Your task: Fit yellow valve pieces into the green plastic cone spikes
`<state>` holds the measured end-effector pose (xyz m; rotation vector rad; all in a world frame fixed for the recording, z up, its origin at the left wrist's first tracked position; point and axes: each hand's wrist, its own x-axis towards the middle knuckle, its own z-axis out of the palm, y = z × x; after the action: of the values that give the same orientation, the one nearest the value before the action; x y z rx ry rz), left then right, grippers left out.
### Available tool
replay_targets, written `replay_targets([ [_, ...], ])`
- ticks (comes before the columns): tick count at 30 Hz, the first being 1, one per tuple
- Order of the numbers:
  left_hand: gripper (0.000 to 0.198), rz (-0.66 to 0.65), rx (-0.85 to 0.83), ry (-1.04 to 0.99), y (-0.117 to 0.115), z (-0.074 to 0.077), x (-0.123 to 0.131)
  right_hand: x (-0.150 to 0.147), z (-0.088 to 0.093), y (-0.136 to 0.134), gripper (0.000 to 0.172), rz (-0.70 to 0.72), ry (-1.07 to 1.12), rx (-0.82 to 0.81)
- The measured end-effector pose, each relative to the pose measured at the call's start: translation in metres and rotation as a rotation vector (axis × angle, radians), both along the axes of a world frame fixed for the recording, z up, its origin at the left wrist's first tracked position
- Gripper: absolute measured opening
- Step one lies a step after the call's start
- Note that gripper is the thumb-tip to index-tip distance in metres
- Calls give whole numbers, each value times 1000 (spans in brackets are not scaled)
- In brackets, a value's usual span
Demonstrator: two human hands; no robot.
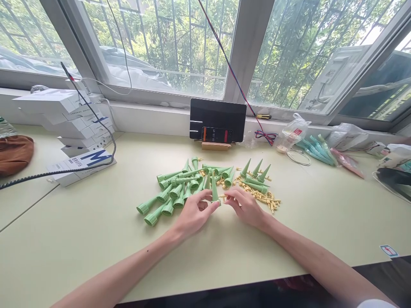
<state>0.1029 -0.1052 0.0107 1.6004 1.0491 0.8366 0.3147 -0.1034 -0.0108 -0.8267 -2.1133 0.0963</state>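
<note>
My left hand (195, 212) pinches a green plastic cone (214, 192) and holds it upright, tip up, just above the table. My right hand (245, 206) is closed in a pinch on a small yellow peg (224, 197) right beside the cone's base. Behind the hands lies a heap of green cone spikes (175, 189), several of them long. To the right, three green cones (256, 170) stand among scattered small yellow pegs (263, 196).
A dark tablet (217, 116) with a phone (216, 135) on a stand leans on the sill. White boxes (69, 115) and a black cable (48, 173) are at left, a brown bag (14, 153) far left. Plastic bags (316, 147) of parts lie at right. The pale table (80, 231) ends near me.
</note>
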Motion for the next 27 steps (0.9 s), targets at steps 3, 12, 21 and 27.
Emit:
replay_targets([
  [3, 44, -2, 3, 12, 0, 0, 0, 0, 1, -1, 10, -4, -5, 2],
  [12, 39, -4, 116, 89, -1, -4, 1, 1, 0, -1, 12, -13, -22, -1],
  [21, 24, -63, 311, 129, -1, -9, 1, 2, -2, -1, 22, 2, -22, -43],
  [27, 22, -119, 425, 127, -1, -16, 0, 4, -3, -2, 30, -2, -51, -75],
])
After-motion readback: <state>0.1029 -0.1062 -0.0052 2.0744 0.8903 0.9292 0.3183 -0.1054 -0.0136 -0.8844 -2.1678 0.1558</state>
